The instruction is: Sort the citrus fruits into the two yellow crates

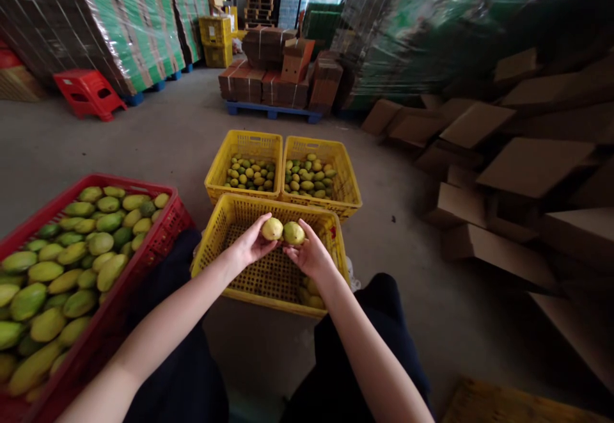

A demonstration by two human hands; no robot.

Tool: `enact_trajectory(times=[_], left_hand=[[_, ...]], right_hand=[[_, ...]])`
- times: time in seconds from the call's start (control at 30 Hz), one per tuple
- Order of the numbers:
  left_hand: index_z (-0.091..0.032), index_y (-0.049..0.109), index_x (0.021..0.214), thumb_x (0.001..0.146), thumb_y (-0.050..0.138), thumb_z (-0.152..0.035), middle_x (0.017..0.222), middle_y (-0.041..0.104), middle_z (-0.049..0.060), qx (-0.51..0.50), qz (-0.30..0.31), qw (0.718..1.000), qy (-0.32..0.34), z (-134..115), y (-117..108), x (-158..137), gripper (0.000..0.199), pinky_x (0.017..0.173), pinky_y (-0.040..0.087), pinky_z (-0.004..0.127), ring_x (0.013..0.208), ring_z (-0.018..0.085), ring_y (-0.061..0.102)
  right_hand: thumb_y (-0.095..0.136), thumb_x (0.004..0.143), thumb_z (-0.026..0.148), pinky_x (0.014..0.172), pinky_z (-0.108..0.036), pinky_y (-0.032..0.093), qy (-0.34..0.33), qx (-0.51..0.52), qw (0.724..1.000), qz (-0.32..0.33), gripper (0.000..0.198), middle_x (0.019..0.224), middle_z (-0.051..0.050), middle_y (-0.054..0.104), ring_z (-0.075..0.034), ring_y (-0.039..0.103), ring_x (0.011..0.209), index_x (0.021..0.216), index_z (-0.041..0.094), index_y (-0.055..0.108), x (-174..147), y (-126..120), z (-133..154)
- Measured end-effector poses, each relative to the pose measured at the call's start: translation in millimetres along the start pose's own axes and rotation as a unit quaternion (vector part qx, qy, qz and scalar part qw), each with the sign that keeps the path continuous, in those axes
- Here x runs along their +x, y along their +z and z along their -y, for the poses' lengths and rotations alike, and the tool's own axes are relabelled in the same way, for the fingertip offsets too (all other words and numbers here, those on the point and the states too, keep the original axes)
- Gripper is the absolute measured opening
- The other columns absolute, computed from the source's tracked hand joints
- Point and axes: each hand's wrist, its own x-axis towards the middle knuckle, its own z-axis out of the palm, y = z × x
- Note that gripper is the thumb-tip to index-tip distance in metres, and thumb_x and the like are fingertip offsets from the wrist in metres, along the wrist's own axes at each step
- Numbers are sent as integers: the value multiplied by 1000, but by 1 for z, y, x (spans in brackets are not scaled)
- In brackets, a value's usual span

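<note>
Over the near yellow crate (230,244), my left hand (252,242) is closed around a yellow-green mango (272,228). A second mango (293,233) is gripped in my right hand (311,253), close beside the first. Both fruits are held with an end facing me. Inside this crate a few mangoes (311,294) lie at the right side, partly hidden by my right forearm, while its perforated floor shows in the middle. A red crate (180,218) heaped with green and yellow mangoes (71,253) stands to my left.
Two more yellow crates (244,136) (354,186) partly filled with mangoes stand just beyond. Cardboard boxes (537,167) pile up on the right. Further back are a red stool (90,90), a blue pallet (273,111) of flattened cartons and wrapped green stacks (134,26).
</note>
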Motion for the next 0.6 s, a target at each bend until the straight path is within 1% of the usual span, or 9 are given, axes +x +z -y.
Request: enact_trajectory(times=[0.07,0.13,0.17,0.23,0.3,0.37,0.43,0.5,0.6], left_hand=[[-14,62,83,78,73,-35,73,66,4,19,2,997,69,0,0,-2,25,52,56,18,60,11,63],[-15,63,83,72,78,-30,82,68,4,77,10,978,192,-1,0,-6,24,63,58,23,70,13,65],[-17,64,84,68,81,-29,86,68,5,123,16,957,263,-2,-1,-9,27,68,58,26,75,15,65],[-19,66,90,61,86,-28,96,67,6,229,25,889,395,-4,-4,-16,36,81,56,31,88,20,65],[-23,67,100,61,85,-29,109,65,8,320,36,812,487,-7,-8,-24,44,97,49,37,106,25,59],[-26,67,106,67,82,-30,116,63,9,378,44,750,541,-7,-11,-30,43,108,39,41,118,28,53],[-26,66,109,71,78,-30,117,62,9,409,52,710,571,-7,-13,-34,40,112,34,41,120,27,52],[-26,66,110,73,77,-30,116,63,9,419,57,689,589,-5,-13,-36,39,112,34,40,119,26,53],[-26,66,109,72,78,-30,115,64,9,415,65,682,599,-3,-12,-36,39,111,36,40,118,25,54]], right_hand=[[65,83,38,43,-19,53,-75,-27,997,-10,24,59,-3,65,-11,60,43,83,14,61,2,-3,-1],[77,70,32,48,-20,55,-224,-71,971,-41,28,68,0,66,-12,63,53,86,18,59,1,-6,-3],[82,64,30,53,-22,55,-311,-103,943,-60,36,74,1,66,-12,64,59,88,20,58,0,-7,-4],[85,57,29,65,-26,57,-463,-181,862,-98,49,87,1,66,-15,65,73,96,24,56,-5,-10,-6],[84,59,29,77,-32,56,-559,-255,778,-128,53,99,-1,65,-17,64,84,103,26,56,-9,-12,-8],[81,64,28,85,-36,54,-611,-296,720,-144,50,107,-3,63,-19,62,92,107,26,56,-10,-13,-10],[77,68,27,87,-38,53,-636,-310,691,-147,47,108,-5,62,-20,61,97,109,25,55,-9,-14,-12],[75,70,25,87,-38,54,-653,-316,672,-145,45,109,-5,60,-21,60,100,109,25,54,-6,-15,-14],[73,72,22,92,-42,52,-681,-321,646,-126,43,112,-6,59,-23,58,108,110,25,54,0,-17,-16]])
